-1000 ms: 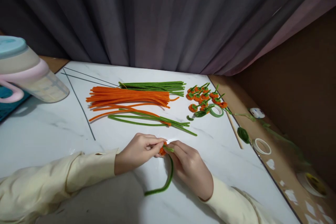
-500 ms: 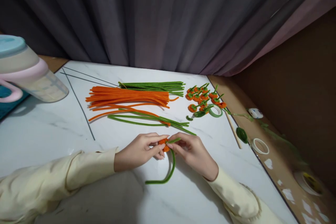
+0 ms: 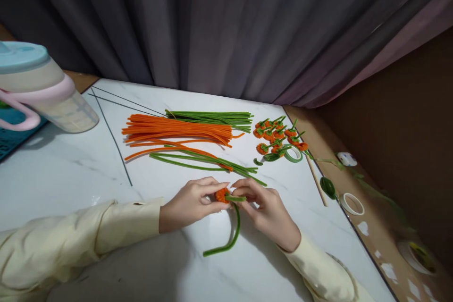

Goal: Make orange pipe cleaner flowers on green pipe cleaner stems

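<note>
Between thumb and fingers, my left hand (image 3: 193, 204) grips a small orange pumpkin (image 3: 222, 195) made of wound pipe cleaner. A green pipe cleaner (image 3: 236, 232) comes out of its top; one short end points right, and a long end curves down and bends left above the table. My right hand (image 3: 269, 207) has its thumb and fingers closed at the green pipe cleaner, close beside the pumpkin. Its fingertips partly cover the spot where the green pieces meet. Beyond the hands lie loose green pipe cleaners (image 3: 191, 165) and a thick bundle of orange pipe cleaners (image 3: 177, 128).
A green bundle (image 3: 215, 117) lies behind the orange one. Several finished little pumpkins (image 3: 262, 148) cluster at the right, beside a roll of green tape (image 3: 293, 153). A wooden stick (image 3: 316, 181) and a white tape roll (image 3: 352, 204) lie farther right. A lidded cup (image 3: 67, 104) stands left.
The pumpkin has turned slightly in my left hand, and the short green end now points level to the right. My right fingers have shifted a little right. The view has moved slightly.
</note>
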### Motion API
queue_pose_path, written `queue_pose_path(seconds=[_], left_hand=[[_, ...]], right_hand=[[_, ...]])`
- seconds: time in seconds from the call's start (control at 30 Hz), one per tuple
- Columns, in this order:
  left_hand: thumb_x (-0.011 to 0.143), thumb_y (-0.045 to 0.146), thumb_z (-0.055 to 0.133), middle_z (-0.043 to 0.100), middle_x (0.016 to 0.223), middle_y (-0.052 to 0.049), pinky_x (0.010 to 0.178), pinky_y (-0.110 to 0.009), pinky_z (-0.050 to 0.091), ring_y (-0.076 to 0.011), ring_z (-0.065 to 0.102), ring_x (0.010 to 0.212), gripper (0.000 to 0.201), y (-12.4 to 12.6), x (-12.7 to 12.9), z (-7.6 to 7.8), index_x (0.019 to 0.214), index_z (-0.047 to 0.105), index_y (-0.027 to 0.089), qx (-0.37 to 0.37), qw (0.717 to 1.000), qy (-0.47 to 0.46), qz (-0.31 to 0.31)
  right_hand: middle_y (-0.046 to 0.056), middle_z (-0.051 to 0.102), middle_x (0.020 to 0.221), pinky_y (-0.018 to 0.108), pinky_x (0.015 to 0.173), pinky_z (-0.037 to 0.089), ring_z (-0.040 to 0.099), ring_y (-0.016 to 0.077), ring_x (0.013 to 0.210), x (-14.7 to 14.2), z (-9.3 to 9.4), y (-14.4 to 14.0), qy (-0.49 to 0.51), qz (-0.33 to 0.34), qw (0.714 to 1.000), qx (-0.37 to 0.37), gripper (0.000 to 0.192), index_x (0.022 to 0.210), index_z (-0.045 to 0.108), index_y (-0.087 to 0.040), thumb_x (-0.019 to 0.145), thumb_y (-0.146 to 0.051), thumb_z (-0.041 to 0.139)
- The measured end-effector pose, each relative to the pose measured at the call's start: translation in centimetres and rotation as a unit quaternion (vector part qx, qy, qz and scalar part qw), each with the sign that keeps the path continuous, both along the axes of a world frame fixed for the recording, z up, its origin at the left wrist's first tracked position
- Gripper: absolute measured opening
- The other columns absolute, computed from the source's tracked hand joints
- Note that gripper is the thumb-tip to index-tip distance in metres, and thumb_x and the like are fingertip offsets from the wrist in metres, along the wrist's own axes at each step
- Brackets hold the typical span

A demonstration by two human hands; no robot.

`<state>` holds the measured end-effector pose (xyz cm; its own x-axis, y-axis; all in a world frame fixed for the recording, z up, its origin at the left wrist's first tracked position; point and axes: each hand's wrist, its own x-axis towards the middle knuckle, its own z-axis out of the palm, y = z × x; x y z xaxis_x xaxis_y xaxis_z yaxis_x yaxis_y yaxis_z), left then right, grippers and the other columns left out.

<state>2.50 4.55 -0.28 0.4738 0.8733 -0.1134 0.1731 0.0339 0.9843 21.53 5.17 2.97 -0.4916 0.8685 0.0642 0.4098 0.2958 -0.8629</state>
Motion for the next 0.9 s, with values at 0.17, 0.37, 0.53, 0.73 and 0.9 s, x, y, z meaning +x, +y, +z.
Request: queue_pose_path(seconds=[0.17, 0.37, 0.53, 0.73, 0.9], left_hand=[[0.082, 0.027, 0.054, 0.051, 0.085, -0.003, 0.060, -0.020, 0.050, -0.0083, 0.058, 0.061, 0.039, 0.0, -0.1, -0.1, 0.119, 0.057, 0.015, 0.034, 0.999, 0.001, -0.011], [0.082, 0.033, 0.056, 0.053, 0.085, -0.001, 0.057, -0.020, 0.052, -0.0091, 0.061, 0.058, 0.025, 0.4, 0.0, 0.5, 0.097, 0.066, 0.014, -0.058, 0.997, -0.049, -0.028], [0.083, 0.026, 0.054, 0.054, 0.083, -0.001, 0.054, -0.017, 0.047, -0.0086, 0.061, 0.058, 0.020, 0.4, 0.0, 0.9, 0.094, 0.065, 0.014, -0.052, 0.996, -0.050, -0.045], [0.085, 0.029, 0.049, 0.054, 0.088, -0.003, 0.052, -0.017, 0.044, -0.0089, 0.063, 0.059, 0.025, 0.3, -0.3, 0.7, 0.100, 0.065, 0.015, -0.044, 0.996, -0.047, -0.061], [0.086, 0.034, 0.048, 0.055, 0.088, -0.004, 0.050, -0.018, 0.044, -0.0095, 0.062, 0.057, 0.029, 0.3, -0.4, 0.3, 0.097, 0.064, 0.013, -0.043, 0.996, -0.051, -0.066]], right_hand=[[0.006, 0.067, 0.090, 0.019, 0.060, 0.055, 0.065, 0.0113, 0.076, 1.0, 0.5, 0.0, -0.038, 0.082, 0.994, 0.059, 0.025, 0.110, 0.042, -0.018, 0.086, -0.009, 0.039], [0.018, 0.062, 0.112, 0.037, 0.082, 0.051, 0.055, 0.0264, 0.110, 2.6, 1.7, 0.6, -0.200, 0.115, 0.836, 0.497, 0.029, 0.115, 0.051, -0.010, 0.086, -0.007, 0.045], [0.007, 0.064, 0.112, 0.034, 0.101, 0.035, 0.050, 0.0172, 0.116, 2.6, 2.3, 1.2, -0.235, 0.208, 0.679, 0.663, 0.029, 0.098, 0.066, -0.014, 0.088, -0.010, 0.039], [0.007, 0.070, 0.092, 0.033, 0.097, 0.037, 0.060, 0.0162, 0.099, 2.4, 1.8, 2.5, -0.194, 0.283, 0.582, 0.737, 0.026, 0.070, 0.068, -0.014, 0.076, -0.002, 0.046], [0.009, 0.071, 0.084, 0.036, 0.086, 0.043, 0.064, 0.0204, 0.091, 1.7, 1.7, 3.3, -0.173, 0.326, 0.524, 0.768, 0.020, 0.067, 0.067, -0.012, 0.072, -0.003, 0.050]])
